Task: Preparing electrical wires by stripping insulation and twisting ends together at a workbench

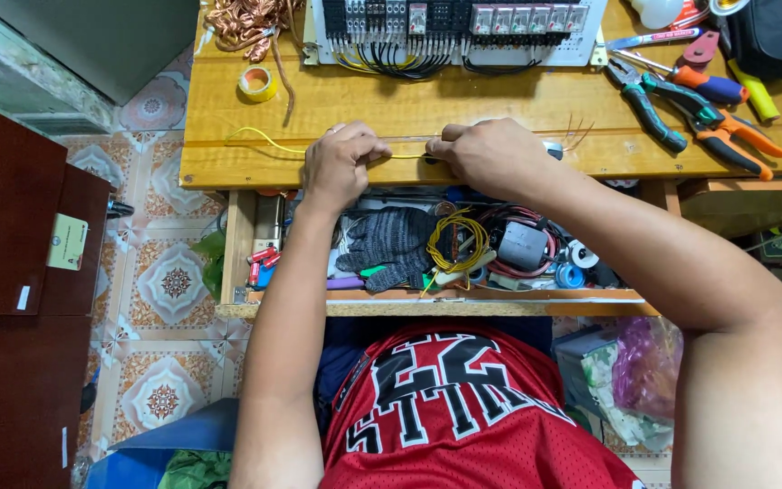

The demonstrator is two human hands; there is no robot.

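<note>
Both hands, the left hand (344, 163) and right hand (491, 156), pinch a yellow wire (264, 139) with closed fingers on the tabletop (500, 100) at the frame's upper middle.

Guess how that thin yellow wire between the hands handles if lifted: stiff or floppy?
Probably semi-floppy: the yellow wire runs straight only between the left hand and right hand, while its free end curves loosely over the wooden bench. Likely very light, given how thin it is. Unlikely to roll far; that curve should stop it.
</note>
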